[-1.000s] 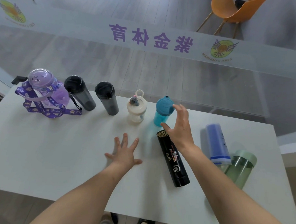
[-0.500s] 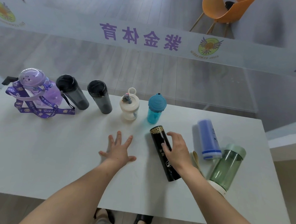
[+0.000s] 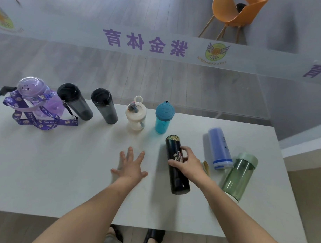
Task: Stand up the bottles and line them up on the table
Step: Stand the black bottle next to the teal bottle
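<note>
Several bottles stand in a row along the far edge of the white table (image 3: 63,172): a purple jug with a strap (image 3: 34,102), two dark tumblers (image 3: 75,102) (image 3: 104,106), a cream bottle (image 3: 136,115) and a teal bottle (image 3: 163,117). A black flask (image 3: 177,180) lies on its side, and my right hand (image 3: 187,164) is wrapped around its middle. My left hand (image 3: 130,165) rests flat on the table, fingers spread. A blue bottle (image 3: 219,149) and a green bottle (image 3: 239,176) lie on their sides at the right.
A small wooden spoon (image 3: 206,167) lies between the black flask and the blue bottle. A glass wall with purple lettering rises right behind the table. An orange chair (image 3: 234,13) stands beyond it. My feet show under the near edge.
My right hand came back from the standing teal bottle, dropped onto the lying black flask and closed around it. The left hand stayed flat on the table.
</note>
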`<state>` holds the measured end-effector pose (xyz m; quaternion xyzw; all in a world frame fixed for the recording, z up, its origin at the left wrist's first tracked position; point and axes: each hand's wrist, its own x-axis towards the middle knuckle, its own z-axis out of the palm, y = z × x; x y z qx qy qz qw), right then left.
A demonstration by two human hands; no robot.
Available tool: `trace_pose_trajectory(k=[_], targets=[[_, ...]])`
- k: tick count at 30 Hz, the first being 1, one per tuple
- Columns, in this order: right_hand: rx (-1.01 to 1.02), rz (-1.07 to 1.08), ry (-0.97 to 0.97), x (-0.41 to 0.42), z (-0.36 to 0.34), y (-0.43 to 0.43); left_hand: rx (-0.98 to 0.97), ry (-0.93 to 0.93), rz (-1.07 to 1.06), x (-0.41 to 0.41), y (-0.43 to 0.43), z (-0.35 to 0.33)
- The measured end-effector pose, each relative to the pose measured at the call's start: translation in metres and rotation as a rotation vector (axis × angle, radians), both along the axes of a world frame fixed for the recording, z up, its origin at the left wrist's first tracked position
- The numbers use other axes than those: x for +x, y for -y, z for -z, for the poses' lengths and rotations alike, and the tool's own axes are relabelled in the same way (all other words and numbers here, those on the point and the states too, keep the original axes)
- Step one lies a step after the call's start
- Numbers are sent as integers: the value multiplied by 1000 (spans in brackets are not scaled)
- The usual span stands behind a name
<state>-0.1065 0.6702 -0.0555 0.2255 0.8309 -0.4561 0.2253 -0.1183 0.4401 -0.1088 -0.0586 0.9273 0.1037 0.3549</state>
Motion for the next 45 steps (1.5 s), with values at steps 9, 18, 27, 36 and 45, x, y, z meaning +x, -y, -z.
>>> trace_pose_trajectory(k=[9,18,27,36,45], targets=[[-738,657,320,-37,-25,-9,32,35,27,-2,2,0],[-1127,1119,495,-65,-40,-21,25,34,42,-3,4,4],[-1219,1137,509,-70,-32,-21,-2,28,50,-3,4,6],[-155,421,-96,-20,17,-21,-84,-100,76,-4,-7,5],[-71,194,-406,-28,22,-9,-23,-75,158,-16,-36,13]])
